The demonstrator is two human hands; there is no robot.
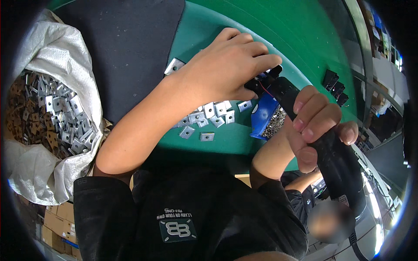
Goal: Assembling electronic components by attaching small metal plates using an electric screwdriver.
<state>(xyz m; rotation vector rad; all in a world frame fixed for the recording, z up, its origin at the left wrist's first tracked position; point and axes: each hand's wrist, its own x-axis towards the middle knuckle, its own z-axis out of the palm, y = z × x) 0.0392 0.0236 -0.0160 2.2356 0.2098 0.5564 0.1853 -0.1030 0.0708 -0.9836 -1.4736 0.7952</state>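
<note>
My right hand point(315, 115) is wrapped round a black electric screwdriver point(342, 161), which slants up and left with its cable at the lower right. At the tool's front end, my left hand point(230, 65) curls its thumb and fingers round a small black part point(274, 71). A bit of thin red wire or line shows there; the rest of the part is hidden by my fingers. Below my left wrist, several square metal plates with centre holes point(209, 111) lie scattered on the green table point(226, 150). Beside them sits a blue tray point(260, 117) of small screws point(275, 122).
On the left stands an open white woven sack point(72, 48) full of metal plates. A dark mat point(130, 43) covers the table's left part. Several black parts point(335, 87) sit on the green surface at the right. Another person point(298, 187) is at the lower right; cartons point(58, 222) stand lower left.
</note>
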